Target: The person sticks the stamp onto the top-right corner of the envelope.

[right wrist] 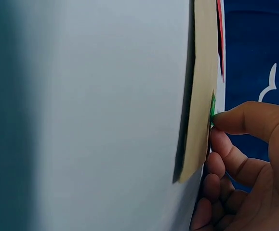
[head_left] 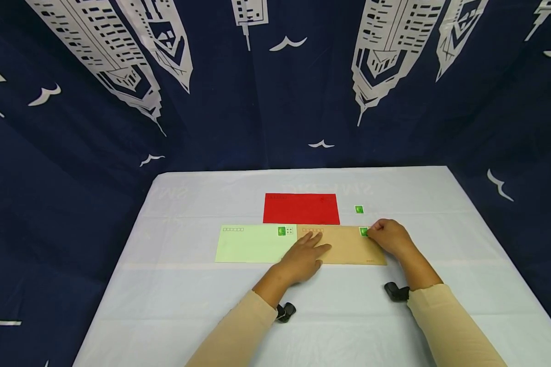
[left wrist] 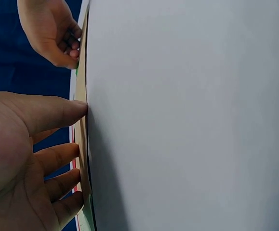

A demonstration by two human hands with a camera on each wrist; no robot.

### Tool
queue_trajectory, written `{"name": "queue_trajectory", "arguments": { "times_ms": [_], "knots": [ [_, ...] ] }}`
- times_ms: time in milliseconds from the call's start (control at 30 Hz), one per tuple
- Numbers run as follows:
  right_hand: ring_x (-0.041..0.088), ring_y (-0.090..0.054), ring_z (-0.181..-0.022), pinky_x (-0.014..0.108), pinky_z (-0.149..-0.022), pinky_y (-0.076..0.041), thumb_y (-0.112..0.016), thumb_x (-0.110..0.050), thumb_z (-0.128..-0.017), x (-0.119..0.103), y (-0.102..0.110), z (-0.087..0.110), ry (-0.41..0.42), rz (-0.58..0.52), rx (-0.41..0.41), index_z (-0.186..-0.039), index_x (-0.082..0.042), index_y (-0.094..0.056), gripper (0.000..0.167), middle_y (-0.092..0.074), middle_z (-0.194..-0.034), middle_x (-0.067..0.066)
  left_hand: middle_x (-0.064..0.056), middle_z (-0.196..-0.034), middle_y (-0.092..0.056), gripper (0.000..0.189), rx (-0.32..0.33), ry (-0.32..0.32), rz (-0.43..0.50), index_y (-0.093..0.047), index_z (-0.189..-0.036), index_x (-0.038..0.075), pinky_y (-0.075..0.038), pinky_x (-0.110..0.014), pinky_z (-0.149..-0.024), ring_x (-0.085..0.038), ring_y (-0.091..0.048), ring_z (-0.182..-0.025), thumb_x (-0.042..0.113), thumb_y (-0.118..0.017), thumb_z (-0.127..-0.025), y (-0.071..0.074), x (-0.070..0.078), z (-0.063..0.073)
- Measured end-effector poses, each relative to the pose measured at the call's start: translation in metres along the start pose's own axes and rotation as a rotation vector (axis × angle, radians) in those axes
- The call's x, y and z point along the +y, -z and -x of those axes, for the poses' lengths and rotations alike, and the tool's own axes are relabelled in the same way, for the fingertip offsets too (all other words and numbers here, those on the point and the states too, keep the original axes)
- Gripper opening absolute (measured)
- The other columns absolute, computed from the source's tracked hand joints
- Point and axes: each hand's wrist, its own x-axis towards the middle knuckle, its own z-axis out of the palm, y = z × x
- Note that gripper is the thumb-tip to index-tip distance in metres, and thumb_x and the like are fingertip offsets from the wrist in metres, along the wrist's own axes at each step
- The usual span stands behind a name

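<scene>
A brown envelope (head_left: 349, 250) lies flat on the table. My left hand (head_left: 303, 259) rests on its left part, fingers spread and fairly straight. At the envelope's upper right corner, a green stamp (head_left: 364, 232) is pinched between the thumb and forefinger of my right hand (head_left: 390, 237). The right wrist view shows that stamp (right wrist: 213, 108) at the envelope's edge, partly hidden by the thumb; whether it is stuck down I cannot tell. To the left, touching or nearly touching the brown one, is a light green envelope (head_left: 248, 247) bearing a green stamp (head_left: 282, 231).
Behind these lies a red envelope (head_left: 300, 209). One more green stamp (head_left: 359, 209) sits on the white tablecloth (head_left: 174, 290) to its right. Dark blue patterned cloth (head_left: 257, 117) hangs beyond the table's far edge. Each wrist carries a small black camera (head_left: 397, 292).
</scene>
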Motion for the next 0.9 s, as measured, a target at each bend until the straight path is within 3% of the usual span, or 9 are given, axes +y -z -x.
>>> {"name": "queue_trajectory", "arguments": {
  "times_ms": [300, 467, 767, 900],
  "knots": [
    [0.019, -0.052, -0.075, 0.027, -0.064, -0.04, -0.059, -0.022, -0.093, 0.0008, 0.0029, 0.0004, 0.025, 0.006, 0.006, -0.093, -0.002, -0.063, 0.021, -0.059, -0.079, 0.005, -0.009, -0.165, -0.033, 0.049, -0.002, -0.002, 0.007, -0.049, -0.151, 0.021, -0.023, -0.037, -0.128, -0.031, -0.025, -0.156, 0.02, -0.055, -0.103, 0.0019, 0.0008, 0.0007],
    [0.019, -0.052, -0.079, 0.028, -0.067, -0.041, -0.058, -0.021, -0.094, 0.0019, 0.0043, 0.003, 0.033, -0.031, -0.002, -0.102, -0.001, -0.059, 0.022, -0.058, -0.086, 0.006, -0.009, -0.165, -0.034, 0.049, 0.001, -0.003, 0.012, -0.049, -0.151, 0.021, -0.023, -0.037, -0.128, -0.031, -0.025, -0.156, 0.019, -0.055, -0.103, 0.0018, 0.0008, 0.0007],
    [0.024, -0.054, -0.09, 0.03, -0.075, -0.041, -0.068, -0.016, -0.092, 0.0088, 0.0011, 0.003, 0.147, -0.045, -0.013, -0.126, -0.004, -0.059, 0.037, -0.059, -0.103, 0.014, -0.008, -0.165, -0.034, 0.049, 0.009, -0.007, 0.004, -0.049, -0.151, 0.021, -0.023, -0.036, -0.128, -0.031, -0.026, -0.156, 0.02, -0.055, -0.103, 0.0009, -0.0005, 0.0005],
    [0.025, -0.052, -0.094, 0.031, -0.077, -0.04, -0.068, -0.015, -0.093, 0.0096, -0.0003, 0.0028, 0.155, -0.045, -0.016, -0.128, -0.006, -0.061, 0.036, -0.057, -0.107, 0.016, -0.009, -0.165, -0.034, 0.049, 0.009, -0.007, 0.016, -0.049, -0.151, 0.02, -0.023, -0.037, -0.128, -0.031, -0.026, -0.156, 0.019, -0.055, -0.103, 0.0006, -0.0005, 0.0007]
  ]
}}
